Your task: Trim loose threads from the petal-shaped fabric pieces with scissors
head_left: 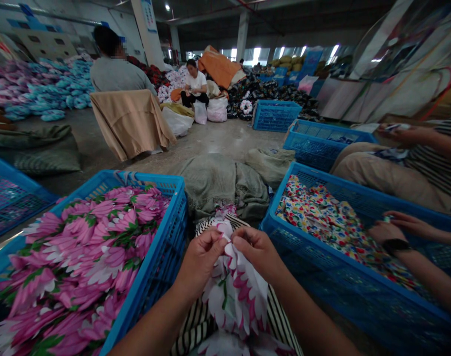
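Pink-and-white, petal-edged fabric (234, 291) between both hands (201, 251), above striped cloth (195, 324).

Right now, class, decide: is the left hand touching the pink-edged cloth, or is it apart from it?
Touching. The head view shows it: the left hand pinches the cloth near its top, with no gap between.

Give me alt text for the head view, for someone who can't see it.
The person's left hand and right hand pinch a pink-edged white fabric piece over striped cloth. The left blue crate is full of pink petal-edged pieces; the right blue crate holds multicoloured patterned fabric, with another person's hands over it.
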The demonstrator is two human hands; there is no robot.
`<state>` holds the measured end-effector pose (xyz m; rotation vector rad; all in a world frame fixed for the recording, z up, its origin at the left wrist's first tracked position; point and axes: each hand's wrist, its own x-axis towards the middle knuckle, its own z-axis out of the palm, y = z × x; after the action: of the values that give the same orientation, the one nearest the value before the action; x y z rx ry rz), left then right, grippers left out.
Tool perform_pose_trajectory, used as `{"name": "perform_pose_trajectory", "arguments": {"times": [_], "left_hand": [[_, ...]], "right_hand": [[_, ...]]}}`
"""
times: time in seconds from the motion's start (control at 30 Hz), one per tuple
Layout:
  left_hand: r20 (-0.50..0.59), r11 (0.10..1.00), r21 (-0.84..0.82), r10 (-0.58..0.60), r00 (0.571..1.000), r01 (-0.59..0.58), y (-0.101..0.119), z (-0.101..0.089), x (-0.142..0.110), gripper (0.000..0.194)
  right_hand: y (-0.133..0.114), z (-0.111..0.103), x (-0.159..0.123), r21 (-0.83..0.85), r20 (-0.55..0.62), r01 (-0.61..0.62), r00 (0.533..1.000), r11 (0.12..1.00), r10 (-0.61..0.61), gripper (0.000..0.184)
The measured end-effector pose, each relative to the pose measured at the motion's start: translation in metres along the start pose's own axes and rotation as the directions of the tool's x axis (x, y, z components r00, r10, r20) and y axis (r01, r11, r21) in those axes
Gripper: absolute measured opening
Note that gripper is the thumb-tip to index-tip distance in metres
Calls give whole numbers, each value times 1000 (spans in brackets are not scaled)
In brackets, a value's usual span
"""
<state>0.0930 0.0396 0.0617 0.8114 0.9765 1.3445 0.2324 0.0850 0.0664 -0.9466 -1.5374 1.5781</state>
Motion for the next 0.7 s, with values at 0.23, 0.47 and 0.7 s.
{"name": "perform_pose_trajectory", "arguments": {"times": [0.23, 0.47, 0.7], "left_hand": [[73, 950, 295, 85, 994, -103, 11, 2, -1, 21], [200, 875, 440, 124, 972, -202, 17, 0, -3, 19], [194, 967, 252, -6, 981, -44, 21, -1, -4, 24]], "right_hand": [[-7, -3, -3, -88, 33, 38, 999, 995, -36, 21], [0, -7, -2, 119, 174, -97, 982, 988, 76, 29], [2, -7, -2, 283, 196, -158, 975, 946, 104, 32]]}}
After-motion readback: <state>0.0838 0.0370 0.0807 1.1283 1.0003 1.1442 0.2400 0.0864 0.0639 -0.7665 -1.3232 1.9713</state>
